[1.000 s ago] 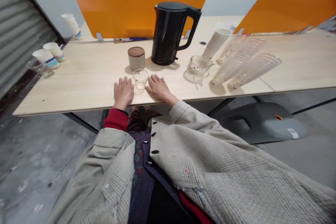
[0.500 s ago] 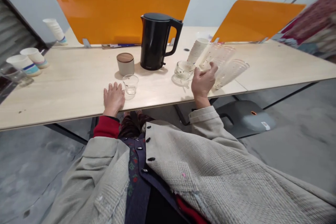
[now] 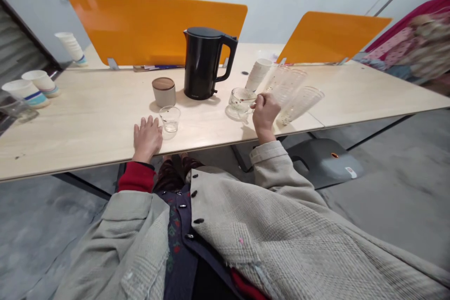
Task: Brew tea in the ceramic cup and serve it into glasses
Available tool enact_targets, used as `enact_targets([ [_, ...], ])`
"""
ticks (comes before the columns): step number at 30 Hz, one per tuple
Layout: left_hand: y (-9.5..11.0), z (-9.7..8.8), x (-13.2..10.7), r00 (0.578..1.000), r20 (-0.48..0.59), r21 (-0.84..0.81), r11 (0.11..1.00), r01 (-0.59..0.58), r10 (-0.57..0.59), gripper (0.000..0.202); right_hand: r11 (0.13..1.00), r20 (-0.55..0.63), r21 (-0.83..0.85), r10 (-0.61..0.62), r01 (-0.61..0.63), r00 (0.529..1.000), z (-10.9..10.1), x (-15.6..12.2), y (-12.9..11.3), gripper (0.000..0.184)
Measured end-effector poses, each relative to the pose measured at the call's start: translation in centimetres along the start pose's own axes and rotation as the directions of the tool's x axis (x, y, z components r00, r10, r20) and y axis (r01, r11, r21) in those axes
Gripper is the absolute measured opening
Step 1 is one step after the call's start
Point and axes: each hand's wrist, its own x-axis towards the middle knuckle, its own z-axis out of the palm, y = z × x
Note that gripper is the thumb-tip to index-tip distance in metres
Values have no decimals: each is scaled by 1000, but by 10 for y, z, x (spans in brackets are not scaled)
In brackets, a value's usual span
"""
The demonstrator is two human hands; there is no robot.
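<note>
My left hand (image 3: pixel 148 138) lies palm down on the table, fingers stretched, right beside a small clear cup (image 3: pixel 170 122) with a dark speck on its wall. My right hand (image 3: pixel 266 110) is closed at the right side of a ribbed glass cup (image 3: pixel 239 103) on a clear saucer. Between its pinched fingers is the end of a thin brown stick (image 3: pixel 250 99), which reaches over the cup's rim; its other end is hard to make out. Dark bits show in the glass cup. Behind my left hand stands a grey canister (image 3: pixel 164 93) with a wooden lid.
A black electric kettle (image 3: pixel 202 65) stands behind the cups. Stacked paper cups (image 3: pixel 259 74) and leaning stacks of clear plastic cups (image 3: pixel 303 103) are close to my right hand. More paper cups (image 3: pixel 26 95) stand at the left. Orange dividers (image 3: pixel 154 28) line the back; a grey stool (image 3: pixel 326 161) is below.
My right hand's fingers, raised and loosely spread before, have closed on the thin stick at the glass cup. My left hand stays flat on the table. The view has shifted slightly.
</note>
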Motion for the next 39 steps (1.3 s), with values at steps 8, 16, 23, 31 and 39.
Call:
enact_targets([
  [8, -2, 4, 2, 1000, -20, -10, 1000, 7, -7, 64, 975, -119, 198, -79, 102, 990, -30, -10, -23, 28],
  [16, 0, 3, -1, 1000, -23, -24, 1000, 7, -8, 64, 890, -53, 409, -194, 199, 980, -39, -36, -79, 39],
  [23, 4, 1, -5, 1000, -3, -44, 999, 29, -29, 65, 791, 128, 565, -363, 233, 923, -21, -64, -131, 38],
  [31, 6, 2, -7, 1000, -17, -41, 999, 22, -22, 63, 779, 391, 553, -556, 296, 734, 19, -70, -160, 25],
  [39, 6, 3, -8, 999, -28, -61, 998, 26, -27, 63, 805, 566, 491, -585, 333, 580, 48, -74, -174, 20],
])
